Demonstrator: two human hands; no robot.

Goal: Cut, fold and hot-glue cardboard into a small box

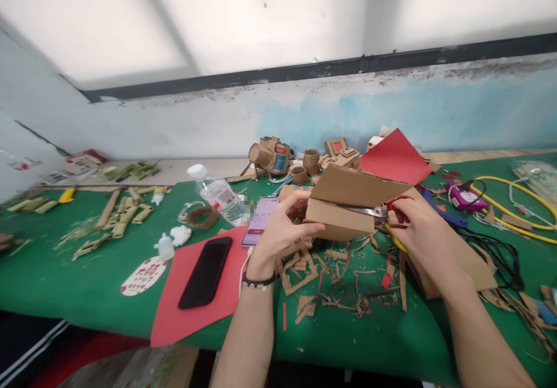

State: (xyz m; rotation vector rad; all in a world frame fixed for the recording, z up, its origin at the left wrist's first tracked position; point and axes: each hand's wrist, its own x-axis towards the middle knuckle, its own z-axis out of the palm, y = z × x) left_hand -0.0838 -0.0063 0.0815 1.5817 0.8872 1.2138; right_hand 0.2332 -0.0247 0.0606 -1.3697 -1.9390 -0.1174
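My left hand (291, 222) grips the left end of a folded piece of brown cardboard (361, 194), thumb below and fingers behind it. My right hand (415, 225) is closed around the red and yellow handles of a pair of scissors (379, 211). The metal blades point left and lie in the gap between the upper cardboard flap and the lower part. How far the blades reach inside is hidden. Under both hands, cardboard scraps (343, 283) are strewn over the green tablecloth (331, 341). A larger cardboard sheet (465, 260) lies beneath my right forearm.
A black phone (205, 272) rests on red paper (174, 312); a lit phone (260, 220) lies beside my left wrist. A water bottle (217, 194) leans behind. Cardboard models (270, 155) stand near the wall. Yellow cable (517, 188) and a purple box (465, 196) are at right.
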